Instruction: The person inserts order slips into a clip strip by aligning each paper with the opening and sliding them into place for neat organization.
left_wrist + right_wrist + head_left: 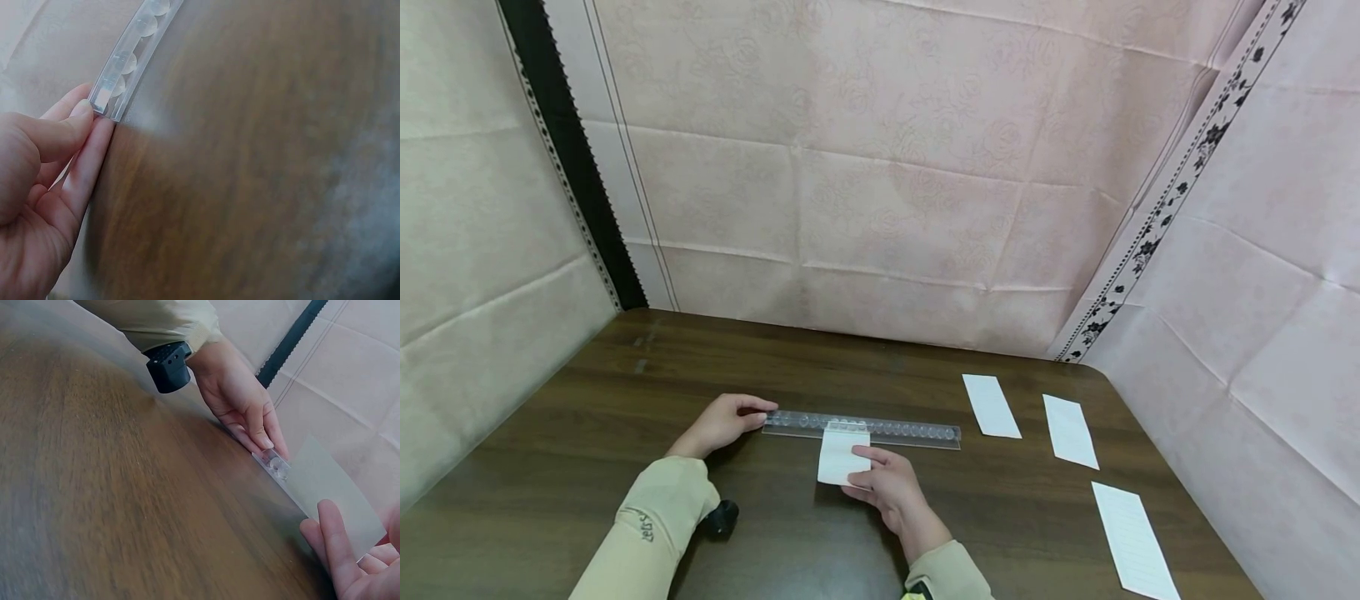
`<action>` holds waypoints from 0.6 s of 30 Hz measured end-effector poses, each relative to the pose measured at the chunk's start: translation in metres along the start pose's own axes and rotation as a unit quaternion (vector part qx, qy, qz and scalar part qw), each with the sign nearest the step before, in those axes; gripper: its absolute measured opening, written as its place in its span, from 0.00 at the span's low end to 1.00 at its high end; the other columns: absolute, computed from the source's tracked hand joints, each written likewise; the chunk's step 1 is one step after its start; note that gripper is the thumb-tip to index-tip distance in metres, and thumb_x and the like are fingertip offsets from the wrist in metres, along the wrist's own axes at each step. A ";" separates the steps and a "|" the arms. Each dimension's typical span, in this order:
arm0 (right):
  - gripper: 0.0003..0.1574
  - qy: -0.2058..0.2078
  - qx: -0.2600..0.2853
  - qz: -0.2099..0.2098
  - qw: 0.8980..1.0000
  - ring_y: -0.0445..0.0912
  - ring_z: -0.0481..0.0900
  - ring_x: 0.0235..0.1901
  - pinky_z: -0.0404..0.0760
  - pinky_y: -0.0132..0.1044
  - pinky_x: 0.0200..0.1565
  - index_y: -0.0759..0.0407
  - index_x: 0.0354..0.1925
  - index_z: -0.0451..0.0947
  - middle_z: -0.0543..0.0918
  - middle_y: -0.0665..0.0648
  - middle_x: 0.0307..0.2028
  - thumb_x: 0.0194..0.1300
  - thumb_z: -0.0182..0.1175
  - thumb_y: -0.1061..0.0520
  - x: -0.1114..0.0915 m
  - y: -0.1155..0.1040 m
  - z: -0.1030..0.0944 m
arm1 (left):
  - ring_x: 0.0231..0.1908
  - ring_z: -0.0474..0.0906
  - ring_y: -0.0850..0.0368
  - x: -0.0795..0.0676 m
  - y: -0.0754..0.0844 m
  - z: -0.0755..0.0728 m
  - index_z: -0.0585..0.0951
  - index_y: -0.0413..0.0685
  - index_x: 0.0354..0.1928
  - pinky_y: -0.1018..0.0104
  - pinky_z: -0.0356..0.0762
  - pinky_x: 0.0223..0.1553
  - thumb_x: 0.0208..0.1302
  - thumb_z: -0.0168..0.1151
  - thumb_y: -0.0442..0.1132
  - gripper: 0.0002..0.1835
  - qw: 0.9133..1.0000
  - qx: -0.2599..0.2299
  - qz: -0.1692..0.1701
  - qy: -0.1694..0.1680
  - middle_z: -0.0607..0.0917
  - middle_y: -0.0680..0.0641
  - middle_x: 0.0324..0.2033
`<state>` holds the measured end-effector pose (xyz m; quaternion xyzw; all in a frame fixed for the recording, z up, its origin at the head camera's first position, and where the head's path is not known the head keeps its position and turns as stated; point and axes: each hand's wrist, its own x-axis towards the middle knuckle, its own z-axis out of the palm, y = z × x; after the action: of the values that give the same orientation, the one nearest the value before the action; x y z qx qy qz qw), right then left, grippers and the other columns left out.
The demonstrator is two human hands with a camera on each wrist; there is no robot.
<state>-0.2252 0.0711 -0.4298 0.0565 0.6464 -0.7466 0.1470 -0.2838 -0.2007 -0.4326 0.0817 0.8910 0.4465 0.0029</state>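
A long clear plastic ticket rail (917, 432) with a row of round balls in it lies crosswise at the middle of the table. My left hand (724, 423) pinches its left end between thumb and fingers; the left wrist view shows this end of the rail (128, 69) up close. Below the rail, my right hand (891, 493) holds a small white paper slip (841, 461) by its lower right part. The slip's upper edge overlaps the middle of the rail. In the right wrist view, fingers (337, 544) lie against the slip (328, 487).
Three more white slips lie apart on the right: one farther back (991, 406), one beside it (1070, 431), and a longer one (1133, 537) nearer. The brown wooden table (587, 467) is closed in by pale patterned cloth (887, 192) at the back and both sides.
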 end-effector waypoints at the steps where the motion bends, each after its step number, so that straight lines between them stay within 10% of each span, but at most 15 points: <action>1: 0.27 -0.001 -0.001 0.000 1.000 0.47 0.80 0.31 0.82 0.41 0.37 0.74 0.54 0.71 0.82 0.65 0.41 0.52 0.56 0.79 0.000 0.000 -0.001 | 0.53 0.72 0.43 0.000 0.000 0.000 0.83 0.44 0.49 0.48 0.69 0.52 0.65 0.58 0.34 0.12 1.000 -0.001 0.000 -0.001 0.80 0.40 0.50; 18: 0.28 -0.002 -0.001 -0.005 1.000 0.47 0.81 0.31 0.81 0.42 0.37 0.75 0.54 0.71 0.82 0.65 0.40 0.52 0.56 0.79 0.001 0.001 -0.009 | 0.54 0.71 0.42 0.001 -0.001 0.000 0.82 0.44 0.49 0.47 0.69 0.52 0.65 0.58 0.34 0.12 1.000 -0.005 0.001 -0.005 0.80 0.40 0.50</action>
<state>-0.2267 0.0801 -0.4321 0.0515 0.6473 -0.7466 0.1448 -0.2848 -0.2014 -0.4338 0.0843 0.8887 0.4507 0.0072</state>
